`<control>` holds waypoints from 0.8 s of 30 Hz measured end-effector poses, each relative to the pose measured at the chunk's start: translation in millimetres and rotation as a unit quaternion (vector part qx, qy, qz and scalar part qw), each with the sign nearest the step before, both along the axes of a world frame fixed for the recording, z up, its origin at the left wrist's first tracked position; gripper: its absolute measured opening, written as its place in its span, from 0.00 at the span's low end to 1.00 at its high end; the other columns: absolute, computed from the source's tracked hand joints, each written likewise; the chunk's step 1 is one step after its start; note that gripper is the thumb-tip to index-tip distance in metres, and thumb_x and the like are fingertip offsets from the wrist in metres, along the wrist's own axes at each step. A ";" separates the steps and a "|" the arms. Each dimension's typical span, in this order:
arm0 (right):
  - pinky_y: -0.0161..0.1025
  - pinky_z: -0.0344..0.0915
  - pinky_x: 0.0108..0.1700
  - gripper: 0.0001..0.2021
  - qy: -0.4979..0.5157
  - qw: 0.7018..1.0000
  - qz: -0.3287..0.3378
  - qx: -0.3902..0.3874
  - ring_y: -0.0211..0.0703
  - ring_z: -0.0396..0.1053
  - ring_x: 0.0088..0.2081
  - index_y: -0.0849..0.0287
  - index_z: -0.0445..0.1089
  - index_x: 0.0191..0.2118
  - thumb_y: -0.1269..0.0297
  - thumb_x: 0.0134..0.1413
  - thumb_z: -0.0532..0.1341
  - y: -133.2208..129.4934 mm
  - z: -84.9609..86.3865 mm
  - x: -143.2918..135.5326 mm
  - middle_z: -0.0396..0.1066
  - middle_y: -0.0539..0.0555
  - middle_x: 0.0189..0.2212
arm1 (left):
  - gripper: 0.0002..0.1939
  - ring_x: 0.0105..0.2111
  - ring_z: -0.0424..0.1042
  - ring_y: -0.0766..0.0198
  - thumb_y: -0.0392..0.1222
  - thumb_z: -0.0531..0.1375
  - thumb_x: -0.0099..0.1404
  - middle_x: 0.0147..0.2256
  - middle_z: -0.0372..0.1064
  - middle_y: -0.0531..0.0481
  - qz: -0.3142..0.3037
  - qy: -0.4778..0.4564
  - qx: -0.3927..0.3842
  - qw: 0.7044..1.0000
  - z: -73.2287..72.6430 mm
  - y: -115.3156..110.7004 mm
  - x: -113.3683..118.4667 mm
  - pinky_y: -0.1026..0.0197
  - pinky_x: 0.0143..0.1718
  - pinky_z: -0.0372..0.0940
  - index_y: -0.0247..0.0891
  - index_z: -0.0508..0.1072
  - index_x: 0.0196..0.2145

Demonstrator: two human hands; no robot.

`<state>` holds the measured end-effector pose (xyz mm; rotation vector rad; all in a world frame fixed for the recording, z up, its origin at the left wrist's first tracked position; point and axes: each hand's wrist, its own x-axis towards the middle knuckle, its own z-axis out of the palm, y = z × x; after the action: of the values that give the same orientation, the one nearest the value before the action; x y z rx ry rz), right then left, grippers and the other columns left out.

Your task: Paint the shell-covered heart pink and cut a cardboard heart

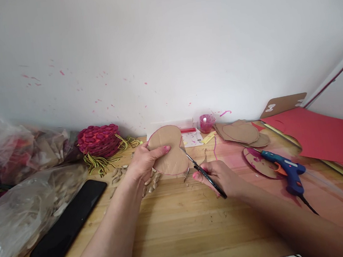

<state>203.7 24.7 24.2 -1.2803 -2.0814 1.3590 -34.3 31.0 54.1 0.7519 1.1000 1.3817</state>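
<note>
Head-worn view, forward and down

Phone (69, 223) lies left of glue gun (285, 168)

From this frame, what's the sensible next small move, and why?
Probably to close the scissors for a short snip along the drawn edge line: the right hand has their tip at the notch of the cardboard heart, whose outline shows at the rim, and the left hand grips it from the opposite side, clear of the blades.

Left hand (142, 161) grips brown cardboard heart (168, 156); right hand (216, 177) holds scissors (205, 174) against its notch
</note>
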 end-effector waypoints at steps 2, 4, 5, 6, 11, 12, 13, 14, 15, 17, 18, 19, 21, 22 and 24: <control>0.34 0.46 0.25 0.27 -0.008 1.000 -0.001 0.014 0.34 0.53 0.22 0.57 0.59 0.22 0.39 0.54 0.63 0.0 -0.2 -0.5 0.54 0.45 0.17 | 0.27 0.30 0.80 0.56 0.37 0.79 0.38 0.34 0.82 0.43 0.001 0.000 0.000 1.000 0.6 -0.2 -0.3 0.58 0.32 0.76 0.32 0.80 0.38; 0.34 0.47 0.26 0.26 -0.016 0.999 -0.007 0.034 0.34 0.53 0.23 0.58 0.61 0.23 0.39 0.54 0.64 -0.3 -1.3 -1.2 0.54 0.45 0.19 | 0.28 0.30 0.80 0.55 0.36 0.79 0.37 0.34 0.82 0.43 0.004 0.001 -0.002 1.000 1.1 -0.2 -0.6 0.57 0.33 0.77 0.32 0.80 0.39; 0.34 0.47 0.26 0.26 -0.021 0.999 -0.012 0.042 0.34 0.53 0.24 0.58 0.62 0.23 0.39 0.54 0.63 -0.5 -2.2 -1.8 0.55 0.45 0.20 | 0.29 0.30 0.80 0.55 0.37 0.79 0.37 0.34 0.82 0.43 0.004 0.002 -0.003 1.000 1.3 -0.1 -0.7 0.56 0.33 0.77 0.32 0.80 0.39; 0.34 0.47 0.27 0.26 -0.025 0.998 -0.017 0.047 0.34 0.53 0.24 0.58 0.63 0.23 0.39 0.54 0.63 -0.8 -3.3 -2.5 0.55 0.45 0.20 | 0.29 0.30 0.80 0.54 0.37 0.79 0.36 0.34 0.82 0.42 0.004 0.002 -0.003 1.000 1.4 0.0 -0.9 0.56 0.33 0.77 0.32 0.80 0.40; 0.34 0.47 0.27 0.26 -0.024 0.997 -0.031 0.062 0.36 0.55 0.25 0.59 0.65 0.23 0.38 0.54 0.62 -3.2 -8.5 -7.3 0.56 0.46 0.20 | 0.29 0.30 0.80 0.54 0.37 0.79 0.37 0.34 0.82 0.43 -0.002 0.002 0.000 1.000 2.5 0.4 -2.0 0.56 0.33 0.77 0.32 0.81 0.39; 0.34 0.47 0.27 0.27 -0.020 0.997 -0.035 0.060 0.36 0.56 0.25 0.58 0.65 0.23 0.37 0.54 0.62 -3.4 -8.9 -7.9 0.57 0.47 0.20 | 0.29 0.29 0.80 0.55 0.37 0.79 0.37 0.33 0.82 0.43 -0.001 0.002 0.000 1.000 2.8 0.4 -2.2 0.56 0.32 0.77 0.32 0.81 0.39; 0.34 0.47 0.26 0.27 -0.015 0.998 -0.038 0.050 0.36 0.56 0.25 0.58 0.65 0.24 0.37 0.54 0.62 -3.3 -8.8 -8.1 0.57 0.47 0.20 | 0.28 0.29 0.80 0.55 0.37 0.79 0.37 0.33 0.81 0.43 0.000 0.002 0.000 1.000 3.1 0.2 -2.4 0.57 0.31 0.77 0.32 0.81 0.39; 0.34 0.47 0.26 0.26 -0.010 0.999 -0.038 0.035 0.36 0.56 0.24 0.58 0.65 0.24 0.37 0.53 0.62 -2.8 -8.4 -7.8 0.57 0.46 0.20 | 0.28 0.29 0.80 0.56 0.36 0.79 0.37 0.33 0.81 0.43 0.001 0.002 0.000 1.000 3.3 0.1 -2.6 0.57 0.31 0.77 0.32 0.81 0.39; 0.34 0.46 0.25 0.26 -0.007 0.999 -0.037 0.018 0.35 0.56 0.23 0.58 0.64 0.24 0.37 0.53 0.63 -1.9 -7.8 -7.0 0.57 0.46 0.19 | 0.28 0.28 0.79 0.56 0.36 0.79 0.37 0.33 0.81 0.43 0.003 0.003 -0.001 1.000 3.2 0.1 -2.8 0.58 0.30 0.76 0.32 0.81 0.38; 0.34 0.43 0.24 0.26 -0.009 0.999 -0.031 -0.005 0.34 0.53 0.20 0.57 0.62 0.24 0.37 0.53 0.63 1.2 -5.9 -3.7 0.56 0.45 0.18 | 0.27 0.29 0.79 0.56 0.36 0.79 0.37 0.33 0.81 0.43 0.001 0.006 0.003 1.000 2.0 0.3 -2.8 0.58 0.31 0.77 0.31 0.81 0.38; 0.35 0.42 0.23 0.27 -0.016 0.999 -0.027 -0.006 0.33 0.52 0.20 0.57 0.61 0.23 0.37 0.53 0.63 3.0 -4.9 -1.6 0.56 0.45 0.17 | 0.28 0.29 0.80 0.56 0.37 0.79 0.37 0.33 0.81 0.43 -0.001 0.006 0.008 1.000 0.9 0.5 -2.6 0.58 0.32 0.77 0.31 0.81 0.38; 0.35 0.41 0.23 0.27 -0.022 0.999 -0.025 0.000 0.33 0.52 0.19 0.57 0.60 0.23 0.38 0.54 0.63 4.8 -4.0 0.6 0.56 0.45 0.17 | 0.28 0.30 0.80 0.56 0.37 0.79 0.38 0.34 0.82 0.42 -0.004 0.006 0.013 1.000 -0.6 0.9 -2.1 0.57 0.33 0.77 0.31 0.81 0.39; 0.35 0.41 0.23 0.27 -0.031 0.999 -0.023 0.022 0.33 0.52 0.20 0.57 0.58 0.22 0.39 0.54 0.63 7.6 -2.7 4.2 0.55 0.45 0.17 | 0.28 0.31 0.80 0.56 0.38 0.79 0.39 0.36 0.82 0.42 -0.007 0.002 0.024 1.000 -4.1 1.6 -0.9 0.56 0.35 0.77 0.31 0.81 0.40; 0.35 0.41 0.23 0.27 -0.031 0.999 -0.021 0.030 0.33 0.52 0.20 0.57 0.57 0.22 0.40 0.55 0.63 8.4 -2.3 5.4 0.55 0.45 0.17 | 0.28 0.32 0.80 0.56 0.39 0.79 0.39 0.37 0.82 0.42 -0.006 -0.001 0.030 1.000 -5.8 1.9 -0.1 0.56 0.36 0.77 0.32 0.81 0.41; 0.35 0.41 0.23 0.26 -0.024 0.999 -0.020 0.034 0.33 0.52 0.20 0.57 0.58 0.22 0.41 0.55 0.64 8.6 -1.7 6.1 0.55 0.45 0.17 | 0.28 0.33 0.80 0.56 0.39 0.79 0.40 0.38 0.82 0.42 -0.003 -0.008 0.036 0.999 -8.4 2.4 1.1 0.56 0.38 0.77 0.32 0.81 0.41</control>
<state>209.9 33.4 22.5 -1.3304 -2.1038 1.2409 -33.2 33.4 45.7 0.7940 1.0392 1.4254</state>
